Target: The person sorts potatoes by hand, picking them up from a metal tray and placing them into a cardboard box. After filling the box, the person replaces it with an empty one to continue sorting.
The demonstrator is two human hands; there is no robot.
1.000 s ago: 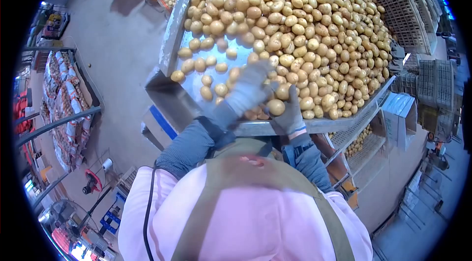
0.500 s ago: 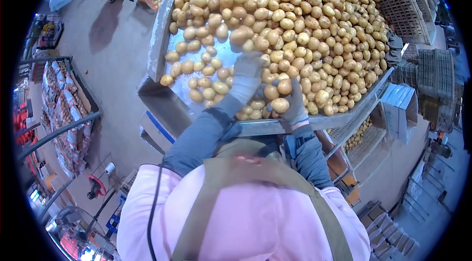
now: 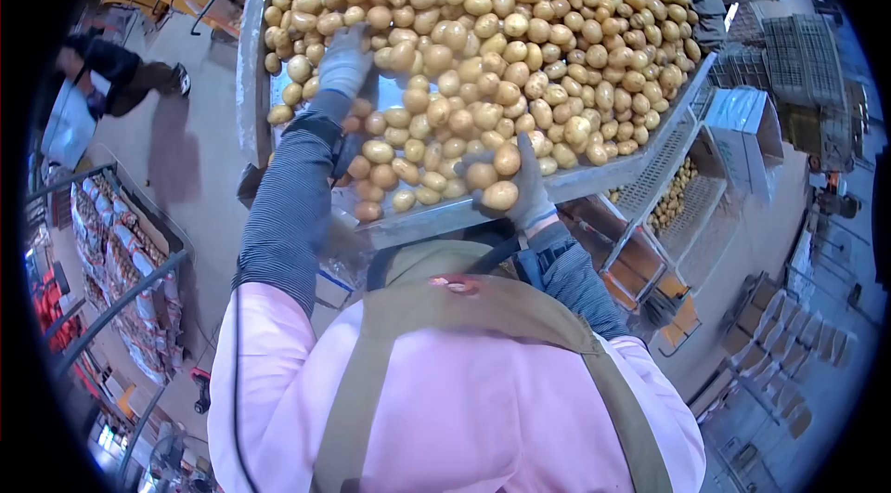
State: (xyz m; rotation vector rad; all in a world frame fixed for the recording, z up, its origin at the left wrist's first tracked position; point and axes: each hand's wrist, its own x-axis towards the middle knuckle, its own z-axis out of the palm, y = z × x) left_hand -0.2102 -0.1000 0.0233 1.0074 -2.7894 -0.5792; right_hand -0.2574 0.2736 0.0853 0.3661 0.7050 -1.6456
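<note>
While the gloved right hand (image 3: pixel 533 200) cups potatoes (image 3: pixel 500 195) at the near edge of the metal tray (image 3: pixel 418 223), the left hand (image 3: pixel 343 69) reaches among others, grip unclear; a light touch should limit bruising.

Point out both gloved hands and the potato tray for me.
Left hand (image 3: pixel 344 69): head view, on the glove's back.
Right hand (image 3: pixel 535 201): head view, on the glove near the wrist.
Potato tray (image 3: pixel 250 66): head view, on its left wall.

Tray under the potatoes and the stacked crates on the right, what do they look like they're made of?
Tray: probably metal, greyish and scuffed, with a straight, rigid-looking rim. Stacked crates: likely moulded plastic, dull grey, with regular lattice walls.
</note>
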